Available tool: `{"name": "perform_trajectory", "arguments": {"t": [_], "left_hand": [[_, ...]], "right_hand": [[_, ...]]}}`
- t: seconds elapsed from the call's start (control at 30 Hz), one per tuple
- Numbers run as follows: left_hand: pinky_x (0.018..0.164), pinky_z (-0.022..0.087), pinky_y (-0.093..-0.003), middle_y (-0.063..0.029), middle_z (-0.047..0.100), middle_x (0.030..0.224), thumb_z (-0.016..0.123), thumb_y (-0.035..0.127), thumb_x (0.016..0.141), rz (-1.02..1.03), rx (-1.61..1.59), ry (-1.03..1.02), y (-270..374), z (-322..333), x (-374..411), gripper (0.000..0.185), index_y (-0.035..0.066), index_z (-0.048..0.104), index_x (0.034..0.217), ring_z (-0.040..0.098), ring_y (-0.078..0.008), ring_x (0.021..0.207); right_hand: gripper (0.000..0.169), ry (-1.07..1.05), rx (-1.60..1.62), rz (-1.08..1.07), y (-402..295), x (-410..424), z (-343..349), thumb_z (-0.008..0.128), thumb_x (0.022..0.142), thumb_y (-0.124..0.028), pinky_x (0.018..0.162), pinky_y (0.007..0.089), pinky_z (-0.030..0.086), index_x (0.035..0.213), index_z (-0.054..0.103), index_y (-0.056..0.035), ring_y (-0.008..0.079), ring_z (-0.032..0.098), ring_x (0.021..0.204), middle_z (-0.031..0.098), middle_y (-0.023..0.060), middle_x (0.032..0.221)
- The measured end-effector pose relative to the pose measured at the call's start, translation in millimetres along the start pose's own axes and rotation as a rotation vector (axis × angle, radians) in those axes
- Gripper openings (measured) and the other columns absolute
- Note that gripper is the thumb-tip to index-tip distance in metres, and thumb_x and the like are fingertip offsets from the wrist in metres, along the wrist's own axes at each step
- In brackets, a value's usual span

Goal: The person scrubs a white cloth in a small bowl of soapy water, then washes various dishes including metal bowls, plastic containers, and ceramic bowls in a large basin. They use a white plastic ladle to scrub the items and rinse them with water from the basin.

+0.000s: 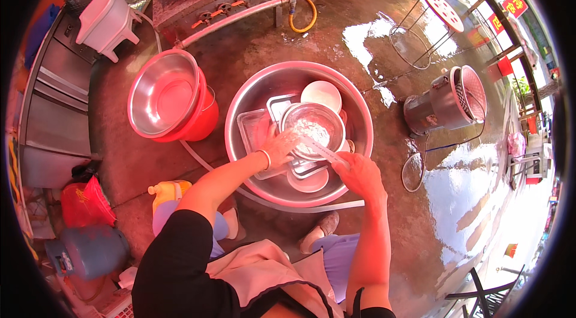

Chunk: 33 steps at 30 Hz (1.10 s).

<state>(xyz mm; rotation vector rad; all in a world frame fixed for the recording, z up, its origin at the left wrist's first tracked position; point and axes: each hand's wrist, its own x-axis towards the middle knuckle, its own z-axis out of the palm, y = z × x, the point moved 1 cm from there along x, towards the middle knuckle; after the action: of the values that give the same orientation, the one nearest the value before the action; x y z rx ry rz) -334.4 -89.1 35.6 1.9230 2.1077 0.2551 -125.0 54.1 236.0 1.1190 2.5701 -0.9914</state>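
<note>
A large round metal basin (299,66) with a pinkish rim stands before me on the floor. In its middle sits a round metal bowl (335,122) of water that looks foamy. My right hand (360,174) grips one end of a pale flat strip-like utensil (321,149), which bears writing and slants across the bowl. My left hand (281,144) is at the bowl's left rim, close to the utensil's far end; its grip is unclear. Around the bowl lie a white bowl (321,94), a clear rectangular tray (249,122), metal trays (310,168) and a pale dish (310,181).
To the left, a metal basin (164,93) rests on a red bucket (204,115). A hose (342,205) runs around the big basin's near side. A stove (220,7) stands ahead, a metal cylinder-shaped pot (432,106) at right, a gas cylinder (92,250) at lower left. The floor (360,43) looks wet.
</note>
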Motion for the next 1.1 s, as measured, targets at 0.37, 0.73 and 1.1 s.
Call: {"name": "perform_trajectory", "arguments": {"t": [0.37,0.73,1.1], "left_hand": [[0.098,0.043,-0.0458,-0.0154,0.065,0.117,0.049,0.035,0.093,-0.046,-0.278,-0.116,25,35,62,0.036,0.012,0.067,0.115,0.062,-0.0337,0.107],[0.080,0.045,-0.0256,0.0028,0.063,0.092,0.064,0.038,0.094,-0.705,-1.263,0.395,-7,-30,62,0.040,0.001,0.068,0.110,0.054,-0.0063,0.088],[0.077,0.055,-0.0315,-0.0019,0.068,0.101,0.075,0.015,0.085,-0.473,-1.709,0.664,-13,-84,71,0.031,0.007,0.065,0.112,0.066,-0.0161,0.086]], "right_hand": [[0.034,0.003,0.071,-0.069,2,-8,-17,0.059,0.086,-0.036,0.079,0.0464,0.051,0.111,0.070,-0.0161,0.0389,0.065,0.087,0.069,0.0179,0.087],[0.040,0.257,0.201,-0.026,14,-8,-23,0.051,0.091,-0.042,0.083,0.0474,0.049,0.117,0.067,-0.0165,0.0407,0.063,0.095,0.068,0.0195,0.099],[0.037,0.173,0.347,-0.139,9,-12,-30,0.056,0.089,-0.037,0.085,0.0430,0.050,0.114,0.070,-0.0144,0.0375,0.065,0.097,0.069,0.0183,0.100]]}}
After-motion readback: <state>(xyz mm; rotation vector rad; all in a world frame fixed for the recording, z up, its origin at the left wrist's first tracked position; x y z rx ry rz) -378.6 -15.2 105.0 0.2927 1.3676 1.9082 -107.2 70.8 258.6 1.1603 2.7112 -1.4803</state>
